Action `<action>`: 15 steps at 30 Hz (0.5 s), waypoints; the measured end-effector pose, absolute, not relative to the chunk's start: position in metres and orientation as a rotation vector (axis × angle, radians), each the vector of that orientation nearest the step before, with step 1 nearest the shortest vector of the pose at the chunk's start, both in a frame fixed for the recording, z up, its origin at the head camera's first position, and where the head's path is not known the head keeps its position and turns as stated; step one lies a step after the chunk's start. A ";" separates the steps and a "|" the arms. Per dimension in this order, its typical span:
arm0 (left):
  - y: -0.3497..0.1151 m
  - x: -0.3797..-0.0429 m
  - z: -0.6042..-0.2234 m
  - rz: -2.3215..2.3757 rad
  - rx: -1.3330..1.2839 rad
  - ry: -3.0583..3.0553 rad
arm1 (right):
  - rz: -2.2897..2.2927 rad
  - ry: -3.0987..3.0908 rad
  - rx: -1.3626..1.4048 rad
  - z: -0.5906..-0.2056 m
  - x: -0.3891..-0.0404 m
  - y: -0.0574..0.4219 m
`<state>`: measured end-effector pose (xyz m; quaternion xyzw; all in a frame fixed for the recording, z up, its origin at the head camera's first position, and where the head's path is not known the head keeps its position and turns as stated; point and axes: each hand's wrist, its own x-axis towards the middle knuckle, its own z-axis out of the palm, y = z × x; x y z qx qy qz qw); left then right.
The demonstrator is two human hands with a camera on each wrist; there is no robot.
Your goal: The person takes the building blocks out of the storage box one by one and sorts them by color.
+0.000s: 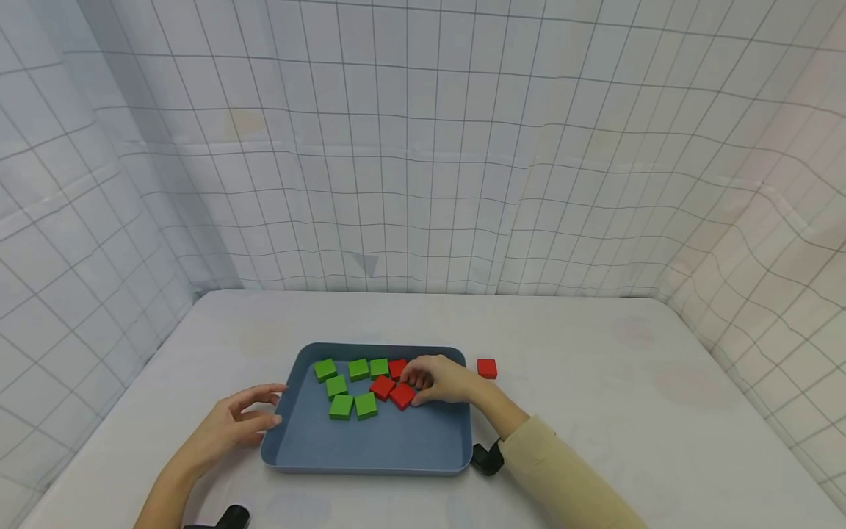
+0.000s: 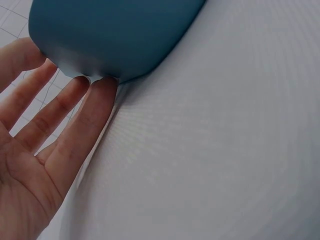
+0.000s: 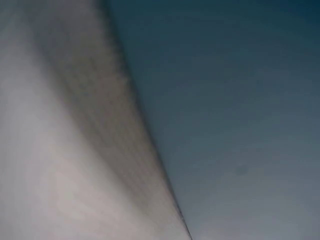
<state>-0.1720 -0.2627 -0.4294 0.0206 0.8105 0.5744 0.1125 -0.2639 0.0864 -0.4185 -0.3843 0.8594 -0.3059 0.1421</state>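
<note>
At tray edge point(image 1: 269, 444) | left grip point(image 1: 233, 419) apart | right grip point(image 1: 441, 379) pinches red block point(image 1: 400, 397) | room nearside

Looks like a screened-off tabletop recording booth, more test lab than living space tbh, though I can't tell what kind of building it's in. Giveaway is the wrinkly, grid-lined white sheeting point(image 1: 410, 162) going up behind the far edge of a plain white table point(image 1: 595, 397) and running down past its left and right edges, so three sides are boxed in. Plus there's a black wrist-worn camera point(image 1: 487, 459) on each arm.
</note>
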 end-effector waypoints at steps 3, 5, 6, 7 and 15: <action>-0.263 -0.172 -0.430 1.685 0.066 2.379 | -0.889 2.475 -1.121 -0.418 -0.264 0.087; -0.264 -0.173 -0.431 1.686 0.071 2.381 | -0.903 2.464 -1.124 -0.418 -0.264 0.087; -0.264 -0.173 -0.431 1.685 0.074 2.383 | -0.913 2.456 -1.126 -0.418 -0.264 0.087; -0.264 -0.173 -0.432 1.685 0.076 2.384 | -0.924 2.448 -1.127 -0.417 -0.264 0.088; -0.265 -0.172 -0.431 1.694 0.077 2.377 | -1.037 2.387 -1.124 -0.414 -0.262 0.090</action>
